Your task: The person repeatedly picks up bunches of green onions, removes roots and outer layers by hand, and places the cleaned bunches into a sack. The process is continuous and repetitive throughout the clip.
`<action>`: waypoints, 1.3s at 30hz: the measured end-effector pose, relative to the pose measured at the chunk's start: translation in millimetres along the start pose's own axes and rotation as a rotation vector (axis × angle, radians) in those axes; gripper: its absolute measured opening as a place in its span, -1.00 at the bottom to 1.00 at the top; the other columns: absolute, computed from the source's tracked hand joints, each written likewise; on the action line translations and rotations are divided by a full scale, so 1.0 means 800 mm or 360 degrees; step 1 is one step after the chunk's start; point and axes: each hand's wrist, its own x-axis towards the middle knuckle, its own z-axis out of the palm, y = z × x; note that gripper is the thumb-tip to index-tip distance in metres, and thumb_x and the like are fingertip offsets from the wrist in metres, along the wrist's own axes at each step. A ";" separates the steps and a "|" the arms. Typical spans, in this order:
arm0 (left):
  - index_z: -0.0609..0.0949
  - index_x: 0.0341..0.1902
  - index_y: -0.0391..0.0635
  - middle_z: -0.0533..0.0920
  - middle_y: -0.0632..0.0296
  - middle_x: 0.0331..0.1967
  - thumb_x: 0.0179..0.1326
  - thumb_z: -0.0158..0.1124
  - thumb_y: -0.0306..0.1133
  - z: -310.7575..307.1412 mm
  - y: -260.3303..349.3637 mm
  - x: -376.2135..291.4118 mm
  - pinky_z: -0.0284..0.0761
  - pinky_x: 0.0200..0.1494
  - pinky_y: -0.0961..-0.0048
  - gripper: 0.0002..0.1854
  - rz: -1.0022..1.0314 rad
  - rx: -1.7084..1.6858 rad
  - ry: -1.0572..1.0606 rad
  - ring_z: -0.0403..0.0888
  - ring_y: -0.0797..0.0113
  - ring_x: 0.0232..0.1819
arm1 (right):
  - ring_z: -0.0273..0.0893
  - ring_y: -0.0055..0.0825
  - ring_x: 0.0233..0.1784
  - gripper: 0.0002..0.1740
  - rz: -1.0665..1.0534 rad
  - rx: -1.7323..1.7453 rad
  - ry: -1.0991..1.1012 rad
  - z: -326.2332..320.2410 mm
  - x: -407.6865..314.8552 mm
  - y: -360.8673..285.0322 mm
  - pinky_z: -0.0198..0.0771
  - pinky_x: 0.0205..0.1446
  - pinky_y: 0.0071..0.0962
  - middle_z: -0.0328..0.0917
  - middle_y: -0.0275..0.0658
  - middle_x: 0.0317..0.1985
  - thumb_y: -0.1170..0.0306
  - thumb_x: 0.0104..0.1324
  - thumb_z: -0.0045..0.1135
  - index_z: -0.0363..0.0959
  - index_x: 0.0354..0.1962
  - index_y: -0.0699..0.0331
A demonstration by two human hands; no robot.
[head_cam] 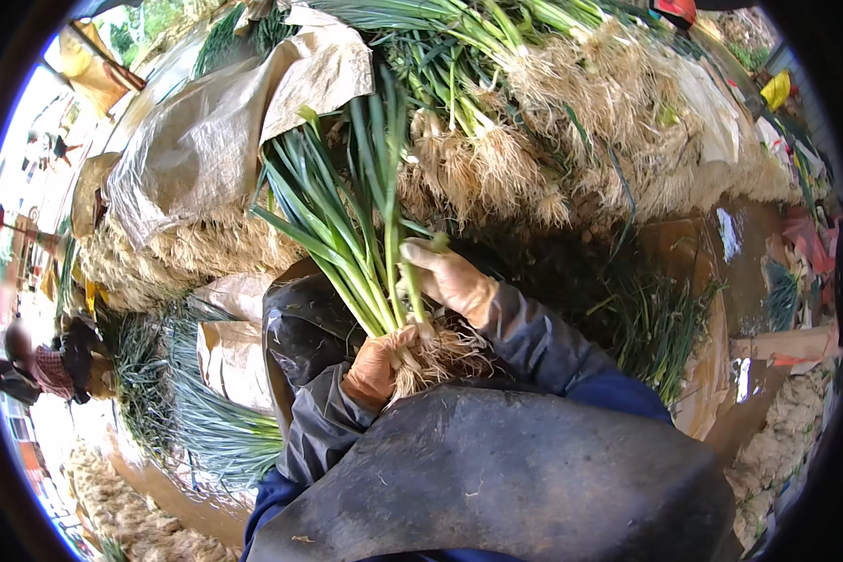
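Note:
My left hand (376, 369) is closed around the lower stalks of a bunch of green onions (355, 260), just above their pale, stringy roots. The leaves point up and away from me, over a dark apron (506, 464). My right hand (453, 281) is at the bunch's right side, thumb and fingers around a stalk and a bit of leaf; its lower fingers are partly hidden. Loose roots (456, 351) hang between the two hands. Beyond the bunch lies a large heap of rooted green onions (506, 154).
A woven plastic sheet (190, 147) covers part of the heap. Green onions (218, 414) lie to the left, and leaf scraps (646, 330) to the right. Wet brown ground (759, 281) shows farther right. A person (56, 365) is at the far left.

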 end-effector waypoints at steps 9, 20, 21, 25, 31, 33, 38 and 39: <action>0.57 -0.13 -0.21 0.64 0.25 -0.38 0.16 0.38 -0.53 0.029 -0.019 0.005 0.57 -0.32 0.44 -0.78 0.0210 0.0175 0.0351 0.62 0.37 -0.37 | 0.57 -0.55 -0.33 -0.57 0.0099 0.0172 0.0072 0.005 0.006 -0.008 0.54 -0.15 -0.48 0.62 -0.35 -0.29 0.03 0.41 0.10 0.55 -0.15 0.28; 0.64 -0.26 -0.28 0.65 0.24 -0.47 0.11 0.35 -0.58 0.020 -0.036 0.023 0.53 -0.42 0.47 -0.88 0.0437 0.0233 0.0577 0.59 0.42 -0.51 | 0.57 -0.47 -0.57 -0.57 -0.0527 -0.2351 0.0898 -0.044 -0.022 0.005 0.47 -0.48 -0.45 0.60 -0.29 -0.60 0.01 0.38 0.12 0.65 -0.23 0.22; 0.64 -0.26 -0.29 0.65 0.24 -0.48 0.10 0.35 -0.58 0.022 -0.035 0.023 0.53 -0.42 0.48 -0.88 0.0438 0.0251 0.0563 0.59 0.42 -0.51 | 0.53 -0.52 -0.59 -0.53 -0.0510 -0.2191 0.0919 -0.031 -0.016 0.001 0.46 -0.50 -0.49 0.59 -0.30 -0.60 -0.02 0.40 0.08 0.63 -0.19 0.25; 0.64 -0.25 -0.30 0.65 0.20 -0.47 0.09 0.38 -0.57 0.029 -0.031 0.021 0.56 -0.44 0.45 -0.85 0.0377 0.0301 0.0563 0.61 0.39 -0.49 | 0.42 -0.57 -0.52 -0.67 -0.0581 -0.1441 0.0157 -0.063 0.047 0.000 0.42 -0.41 -0.53 0.59 -0.36 -0.44 0.18 0.47 0.05 0.60 -0.08 0.26; 0.63 -0.24 -0.28 0.68 0.11 -0.43 0.12 0.39 -0.51 0.011 -0.023 0.013 0.60 -0.42 0.36 -0.84 0.0265 -0.0054 0.0388 0.64 0.31 -0.46 | 0.45 -0.61 -0.58 -0.64 -0.0357 -0.1317 0.0579 -0.095 -0.009 -0.010 0.35 -0.48 -0.57 0.58 -0.36 -0.56 0.16 0.46 0.07 0.62 -0.34 0.26; 0.62 -0.24 -0.28 0.67 0.10 -0.42 0.13 0.38 -0.50 0.015 -0.026 0.017 0.60 -0.39 0.37 -0.84 0.0237 -0.0117 0.0392 0.65 0.29 -0.44 | 0.53 -0.41 -0.58 -0.66 -0.0898 -0.2027 0.0817 -0.093 -0.005 -0.001 0.39 -0.45 -0.49 0.60 -0.19 -0.58 0.16 0.41 0.14 0.64 -0.31 0.28; 0.61 -0.27 -0.29 0.64 0.09 -0.43 0.16 0.34 -0.51 0.002 -0.030 0.020 0.61 -0.27 0.39 -0.88 0.0206 -0.0315 0.0211 0.64 0.26 -0.39 | 0.48 -0.15 -0.60 -0.91 -0.1432 -0.2487 0.0805 -0.014 -0.001 -0.015 0.38 -0.51 -0.29 0.47 -0.16 -0.65 0.39 0.25 0.25 0.56 -0.43 0.18; 0.61 -0.28 -0.29 0.63 0.10 -0.44 0.17 0.33 -0.52 -0.001 -0.027 0.015 0.60 -0.26 0.39 -0.90 0.0201 -0.0339 0.0174 0.64 0.26 -0.38 | 0.46 -0.21 -0.61 -0.85 -0.1380 -0.2469 0.0530 -0.008 -0.015 -0.021 0.37 -0.52 -0.34 0.45 -0.17 -0.66 0.44 0.25 0.23 0.49 -0.51 0.21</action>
